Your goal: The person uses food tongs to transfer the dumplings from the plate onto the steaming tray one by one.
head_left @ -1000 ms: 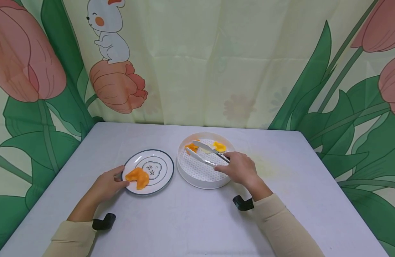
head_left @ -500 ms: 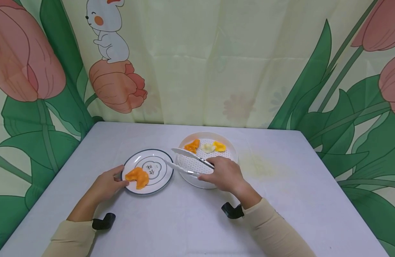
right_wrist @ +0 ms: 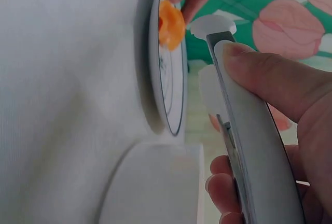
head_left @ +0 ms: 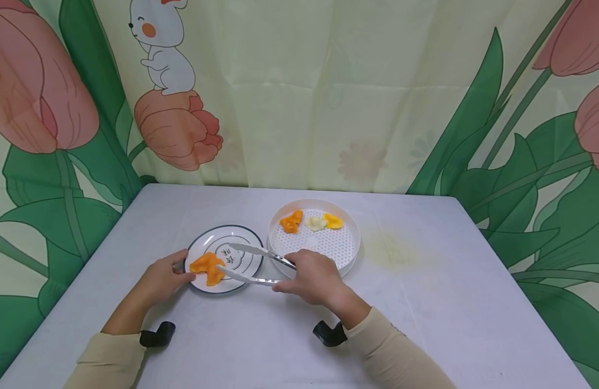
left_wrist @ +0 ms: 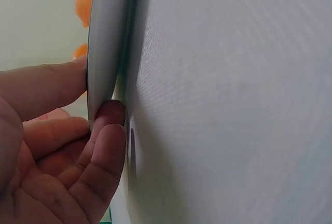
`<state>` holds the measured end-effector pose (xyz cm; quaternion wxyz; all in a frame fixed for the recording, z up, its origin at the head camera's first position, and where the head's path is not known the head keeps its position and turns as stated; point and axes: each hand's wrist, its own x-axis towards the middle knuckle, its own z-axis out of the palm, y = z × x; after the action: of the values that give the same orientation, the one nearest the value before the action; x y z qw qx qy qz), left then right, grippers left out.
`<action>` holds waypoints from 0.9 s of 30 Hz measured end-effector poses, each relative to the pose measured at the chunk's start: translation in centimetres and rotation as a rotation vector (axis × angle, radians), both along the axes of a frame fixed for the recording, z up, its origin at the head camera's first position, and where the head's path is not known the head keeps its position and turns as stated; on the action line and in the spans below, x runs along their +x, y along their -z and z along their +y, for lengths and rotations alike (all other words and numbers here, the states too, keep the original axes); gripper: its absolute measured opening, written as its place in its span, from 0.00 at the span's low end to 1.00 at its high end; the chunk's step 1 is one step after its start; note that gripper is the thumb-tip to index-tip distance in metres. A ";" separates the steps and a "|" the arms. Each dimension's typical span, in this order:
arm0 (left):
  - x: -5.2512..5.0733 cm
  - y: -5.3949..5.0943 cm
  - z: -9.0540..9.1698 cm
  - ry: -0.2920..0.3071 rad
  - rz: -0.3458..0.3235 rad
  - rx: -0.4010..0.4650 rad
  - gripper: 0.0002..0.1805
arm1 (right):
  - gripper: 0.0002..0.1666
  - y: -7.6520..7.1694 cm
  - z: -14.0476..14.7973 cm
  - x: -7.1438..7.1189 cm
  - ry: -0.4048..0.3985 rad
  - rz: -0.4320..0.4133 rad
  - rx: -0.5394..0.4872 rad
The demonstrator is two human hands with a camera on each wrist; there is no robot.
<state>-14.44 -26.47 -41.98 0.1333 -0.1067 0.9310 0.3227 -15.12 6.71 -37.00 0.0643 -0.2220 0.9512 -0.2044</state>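
My left hand (head_left: 164, 278) grips the left rim of a white plate (head_left: 253, 262) with a dark blue edge. In the left wrist view its thumb lies on top and other fingers curl under the rim. On the plate's left part rests a wavy orange piece (head_left: 208, 267), its kind unclear. My right hand (head_left: 315, 276) holds metal tongs (head_left: 272, 255) with white tips, spread apart over the plate. One tip appears near the orange piece; touching or not, I cannot tell. In the right wrist view the thumb presses along the tongs' handle (right_wrist: 254, 130), with nothing between the tips.
A round white steamer-like tray (head_left: 335, 248) with a perforated base stands right of the plate. Along its back lie an orange piece (head_left: 291, 222), a pale piece (head_left: 315, 223) and a yellow piece (head_left: 333, 221). A white cloth (head_left: 426, 281) covers the table; a printed curtain hangs behind.
My right hand has carried the tongs left and nearer, from above the tray to over the plate. The pale piece is now uncovered. My left hand and the plate have stayed put.
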 end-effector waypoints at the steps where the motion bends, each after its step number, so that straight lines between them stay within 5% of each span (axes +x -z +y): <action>1: 0.0 0.0 0.0 -0.001 -0.001 0.001 0.44 | 0.32 0.1 -0.3 0.1 0.001 -0.004 0.003; 27: 0.0 -0.1 0.0 0.011 0.016 0.007 0.44 | 0.32 1.9 -3.0 0.6 0.001 -0.016 0.032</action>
<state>-14.40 -26.48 -41.84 0.1281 -0.0984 0.9315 0.3259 -14.48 3.70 -38.87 0.0755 -0.2187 0.9540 -0.1909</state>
